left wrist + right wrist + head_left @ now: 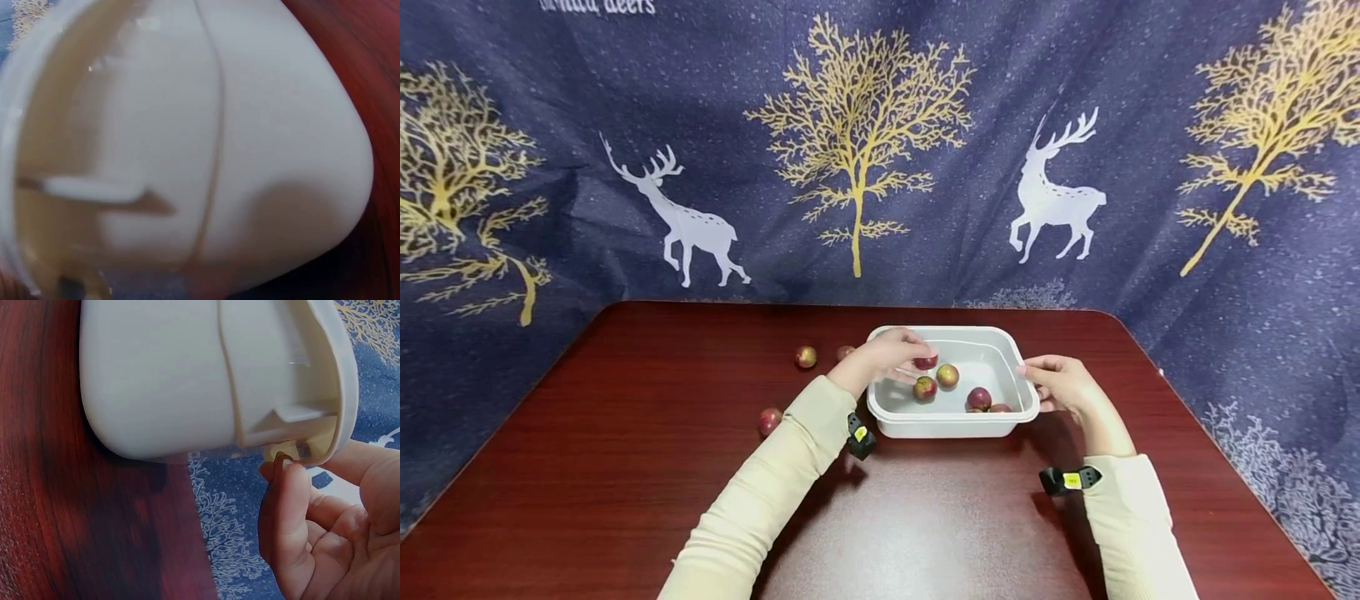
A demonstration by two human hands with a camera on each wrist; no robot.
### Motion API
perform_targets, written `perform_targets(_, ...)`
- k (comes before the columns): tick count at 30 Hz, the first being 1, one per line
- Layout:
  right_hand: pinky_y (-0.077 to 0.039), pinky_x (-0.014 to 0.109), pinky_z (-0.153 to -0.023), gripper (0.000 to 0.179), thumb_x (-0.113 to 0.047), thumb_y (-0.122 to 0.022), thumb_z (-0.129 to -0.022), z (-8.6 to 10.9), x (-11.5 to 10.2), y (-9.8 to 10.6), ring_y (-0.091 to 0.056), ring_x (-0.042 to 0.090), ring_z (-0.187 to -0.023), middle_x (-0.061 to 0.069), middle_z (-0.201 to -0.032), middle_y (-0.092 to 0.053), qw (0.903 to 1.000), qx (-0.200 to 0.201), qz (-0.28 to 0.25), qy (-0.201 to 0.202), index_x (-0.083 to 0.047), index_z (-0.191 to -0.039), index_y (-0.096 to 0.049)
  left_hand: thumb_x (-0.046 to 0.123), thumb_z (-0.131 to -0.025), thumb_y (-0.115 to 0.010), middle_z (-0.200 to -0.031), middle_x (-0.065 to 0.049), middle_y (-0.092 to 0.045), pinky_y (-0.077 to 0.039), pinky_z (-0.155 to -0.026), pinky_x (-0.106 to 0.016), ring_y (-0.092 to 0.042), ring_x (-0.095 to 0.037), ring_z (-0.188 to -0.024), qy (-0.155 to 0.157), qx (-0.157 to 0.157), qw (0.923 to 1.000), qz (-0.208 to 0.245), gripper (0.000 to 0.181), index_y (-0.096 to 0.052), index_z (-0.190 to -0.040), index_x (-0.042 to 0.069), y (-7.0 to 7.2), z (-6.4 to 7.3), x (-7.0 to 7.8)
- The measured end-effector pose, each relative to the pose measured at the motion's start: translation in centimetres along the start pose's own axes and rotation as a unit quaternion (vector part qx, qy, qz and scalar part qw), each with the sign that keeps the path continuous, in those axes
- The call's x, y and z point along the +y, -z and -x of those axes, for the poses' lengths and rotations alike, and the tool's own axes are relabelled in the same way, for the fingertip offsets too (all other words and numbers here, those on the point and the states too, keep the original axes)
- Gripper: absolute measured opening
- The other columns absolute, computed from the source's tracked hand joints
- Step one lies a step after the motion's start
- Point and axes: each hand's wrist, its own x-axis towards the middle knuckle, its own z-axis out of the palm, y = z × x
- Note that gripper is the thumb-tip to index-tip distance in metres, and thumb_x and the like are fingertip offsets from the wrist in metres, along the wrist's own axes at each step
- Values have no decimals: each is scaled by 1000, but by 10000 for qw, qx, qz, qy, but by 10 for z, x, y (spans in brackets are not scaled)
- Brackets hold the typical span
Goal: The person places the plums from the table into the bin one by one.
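A white plastic tub (947, 428) stands on the table with several small red and yellow-green plums inside, among them one plum (947, 376) near the middle. My left hand (891, 353) reaches over the tub's left rim, its fingers and thumb around a red plum (927, 362) just inside. At the opposite end, my right hand (1063, 385) pinches the right rim. The right wrist view shows thumb and fingers of that hand (331, 531) at the tub's lip (347, 381). In the left wrist view the tub's outer wall (156, 125) fills most of the picture, and the left fingers are hidden.
Left of the tub, a yellowish plum (806, 357) and a red plum (770, 422) lie on the dark red table (625, 467). Another plum (846, 353) shows partly beside the left wrist. A blue cloth (940, 217) with deer and trees hangs behind the table.
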Motion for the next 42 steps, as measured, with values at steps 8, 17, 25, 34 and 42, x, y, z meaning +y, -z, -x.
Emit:
perform_targets(8, -53, 22, -50, 45, -21, -60, -88, -1, -2, -1, -52, 2, -53, -8, -64, -55, 9999, -53, -29, 88, 10, -118, -48, 18, -89, -59, -122, -15, -55, -53, -86, -38, -61, -29, -104, 85, -7, 9999, -124, 35, -46, -116, 1, -1, -4, -1)
perform_targets(17, -53, 22, -51, 48, -18, -56, -90, -1, -3, -2, -50, 1, -53, -8, -64, -52, 9999, 3, 130, -56, 12, -125, -42, 17, -88, -60, -121, -17, -52, -53, -86, -37, -58, -33, -109, 73, 19, 9998, -172, 34, -45, -113, 0, 0, -4, -1)
perform_targets(25, -52, 21, -50, 48, -19, -56, -90, -4, 0, -2, -49, 1, -53, -9, -63, -51, 9999, -7, 136, -53, 12, -124, -43, 14, -87, -61, -122, -20, -52, -52, -88, -39, -56, -32, -112, 175, 146, 9996, -165, 37, -43, -116, 1, -1, -6, -3)
perform_targets(34, -53, 22, -52, 48, -19, -55, -90, -1, -1, -1, -51, 2, -53, -9, -64, -54, 9998, 31, 188, -99, 12, -125, -42, 12, -88, -59, -121, -19, -54, -52, -88, -39, -56, -31, -112, 169, 187, 9996, -162, 31, -44, -113, 1, -4, -8, -3)
perform_targets(42, -53, 22, -51, 49, -20, -56, -90, 0, 0, 1, -51, 1, -53, -9, -63, -53, 9998, 54, 177, -53, 12, -125, -42, 6, -87, -59, -121, -17, -51, -48, -94, -42, -56, -31, -112, -586, 164, 9981, -19, 38, -44, -121, 0, -3, -9, 0)
